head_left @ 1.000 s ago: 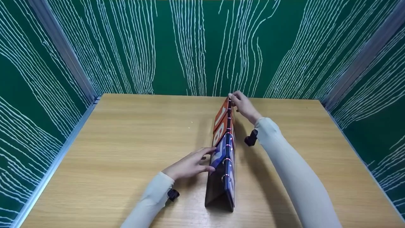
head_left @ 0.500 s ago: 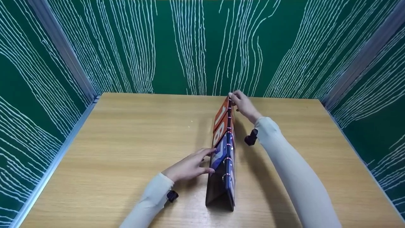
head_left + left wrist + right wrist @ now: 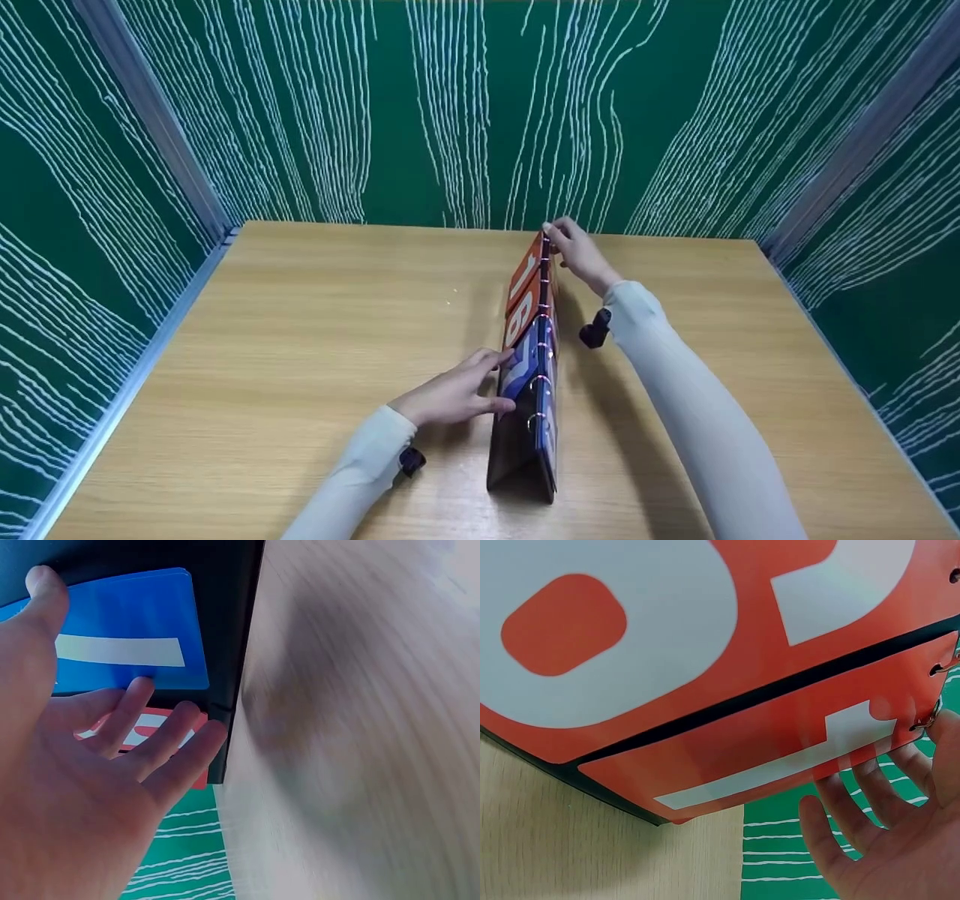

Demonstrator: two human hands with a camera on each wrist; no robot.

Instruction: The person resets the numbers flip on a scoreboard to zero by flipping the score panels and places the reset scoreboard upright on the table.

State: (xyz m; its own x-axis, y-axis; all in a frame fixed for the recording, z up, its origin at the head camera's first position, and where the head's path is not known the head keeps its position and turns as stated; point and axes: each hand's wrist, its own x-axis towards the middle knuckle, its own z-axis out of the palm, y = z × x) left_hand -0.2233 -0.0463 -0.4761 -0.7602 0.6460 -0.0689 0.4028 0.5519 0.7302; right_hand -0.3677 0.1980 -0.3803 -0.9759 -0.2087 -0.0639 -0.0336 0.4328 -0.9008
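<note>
A flip scoreboard (image 3: 523,322) stands like a tent on the table, its ringed spine running away from me. Orange cards with white numerals (image 3: 525,281) are at its far part, blue cards (image 3: 521,369) nearer. My left hand (image 3: 450,391) reaches its left face, thumb and fingers spread across a blue card; in the left wrist view the blue card (image 3: 127,622) lies between thumb and fingers. My right hand (image 3: 579,253) holds the top far corner. In the right wrist view its fingers (image 3: 847,814) lie along the orange card's (image 3: 780,742) end, by a ring.
The wooden table (image 3: 337,300) surrounds the scoreboard. Green walls with white wavy lines (image 3: 390,112) rise at the back and both sides, meeting at grey corner posts (image 3: 161,127). A small dark camera (image 3: 411,461) is on the left wrist, another (image 3: 595,328) on the right.
</note>
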